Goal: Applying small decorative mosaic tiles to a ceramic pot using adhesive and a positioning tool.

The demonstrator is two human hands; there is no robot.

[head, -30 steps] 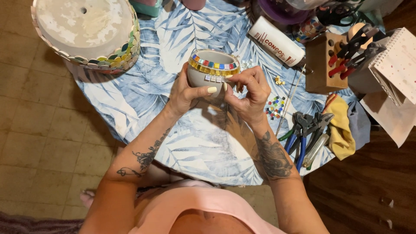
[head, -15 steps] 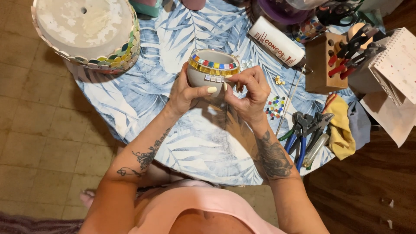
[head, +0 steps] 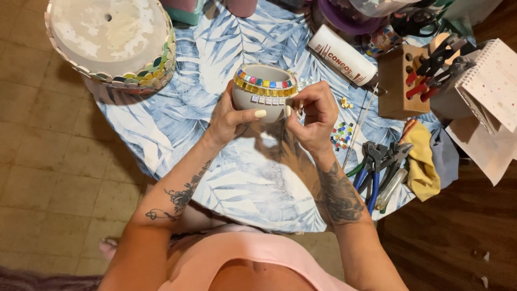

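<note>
I hold a small white pot (head: 257, 103) above the table, its rim ringed with coloured mosaic tiles and a row of white tiles below them. My left hand (head: 232, 116) cups the pot from the left and underneath, thumb across its front. My right hand (head: 312, 116) is at the pot's right side, fingertips pressed to the tile rows. Whether it pinches a tile I cannot tell.
A round table with a blue leaf-print cloth (head: 215, 178). A large upturned pot with mosaic edge (head: 110, 40) at the far left. White tube (head: 341, 55), loose coloured tiles (head: 341, 134), pliers and nippers (head: 377, 167), yellow cloth (head: 420, 159), wooden tool block (head: 399, 81), spiral notebook (head: 493, 83).
</note>
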